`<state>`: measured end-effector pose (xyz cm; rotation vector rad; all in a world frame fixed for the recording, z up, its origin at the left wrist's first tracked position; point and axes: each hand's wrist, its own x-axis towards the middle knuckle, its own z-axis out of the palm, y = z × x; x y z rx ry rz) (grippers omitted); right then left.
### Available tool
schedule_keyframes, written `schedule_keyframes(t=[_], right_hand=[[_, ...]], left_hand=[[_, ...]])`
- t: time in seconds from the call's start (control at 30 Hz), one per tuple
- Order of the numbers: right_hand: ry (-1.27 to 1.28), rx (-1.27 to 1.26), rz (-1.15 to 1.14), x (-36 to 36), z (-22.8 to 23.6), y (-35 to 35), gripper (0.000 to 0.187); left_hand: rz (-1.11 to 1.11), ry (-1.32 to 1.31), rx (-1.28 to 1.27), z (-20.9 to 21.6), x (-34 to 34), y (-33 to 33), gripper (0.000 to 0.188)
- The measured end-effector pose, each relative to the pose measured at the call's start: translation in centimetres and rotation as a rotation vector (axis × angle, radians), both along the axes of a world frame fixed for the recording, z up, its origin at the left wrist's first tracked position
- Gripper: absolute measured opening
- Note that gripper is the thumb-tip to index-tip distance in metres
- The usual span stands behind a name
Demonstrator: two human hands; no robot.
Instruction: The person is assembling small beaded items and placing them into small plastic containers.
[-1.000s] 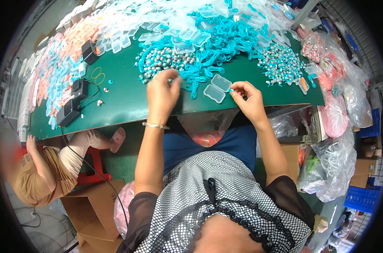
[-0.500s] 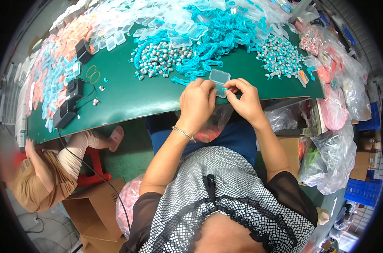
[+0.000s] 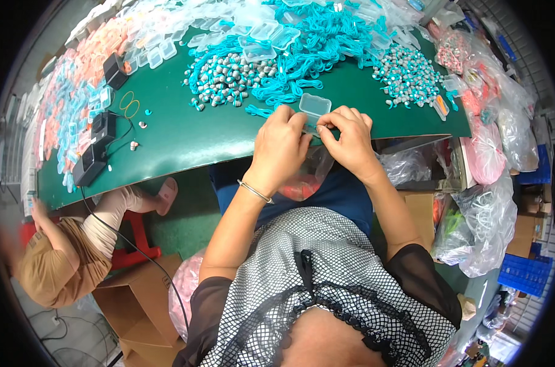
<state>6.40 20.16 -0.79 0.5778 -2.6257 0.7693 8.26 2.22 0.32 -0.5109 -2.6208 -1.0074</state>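
Note:
A small clear plastic case (image 3: pixel 314 105) with its lid swung back lies at the table's near edge, its lower half between my hands. My left hand (image 3: pixel 278 148) is closed on the left side of this case, its fingertips partly hidden. Over the case's right side, my right hand (image 3: pixel 351 144) has thumb and forefinger pinched together; what they hold is too small to tell. Beyond my left hand lies a heap of bundled teal cords (image 3: pixel 314 52), one bundle (image 3: pixel 259 111) near my knuckles. Grey-and-teal bead-like pieces (image 3: pixel 228 76) are piled left of the cords.
Another bead pile (image 3: pixel 406 76) and an orange-and-clear piece (image 3: pixel 440 107) lie to the right. Black boxes (image 3: pixel 91 164) with a cable stand at left, beside heaped filled cases (image 3: pixel 75 125). A co-worker (image 3: pixel 63 260) sits lower left, near a cardboard box (image 3: pixel 136 300). Plastic bags (image 3: pixel 485 220) crowd the right.
My right fingers have moved left and in over the case's lower half; the teal bit seen in their pinch is now hidden. My left hand has shifted slightly left.

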Motion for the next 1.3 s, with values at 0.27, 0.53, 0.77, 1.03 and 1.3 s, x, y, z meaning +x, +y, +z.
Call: schedule_keyframes(t=[0.27, 0.53, 0.77, 1.03, 1.3], right_hand=[[0.005, -0.173, 0.044, -6.3, 0.5, 0.3, 0.011], [-0.005, 0.117, 0.043, -9.4, 0.7, 0.2, 0.015], [-0.104, -0.149, 0.269, -3.8, 3.1, 2.5, 0.012], [0.13, 0.087, 0.36, -3.3, 1.6, 1.4, 0.012], [0.194, 0.09, 0.289, -3.4, 1.7, 1.5, 0.018]], left_hand=[[-0.038, -0.029, -0.09, 0.3, -0.5, -0.5, 0.041], [-0.025, -0.052, -0.078, 0.0, -0.2, -0.2, 0.038], [0.022, -0.042, -0.024, -0.6, 0.0, -0.3, 0.04], [0.032, -0.093, -0.003, -0.1, -0.3, -0.2, 0.037], [0.046, -0.052, -0.012, -0.5, -0.1, -0.2, 0.04]])
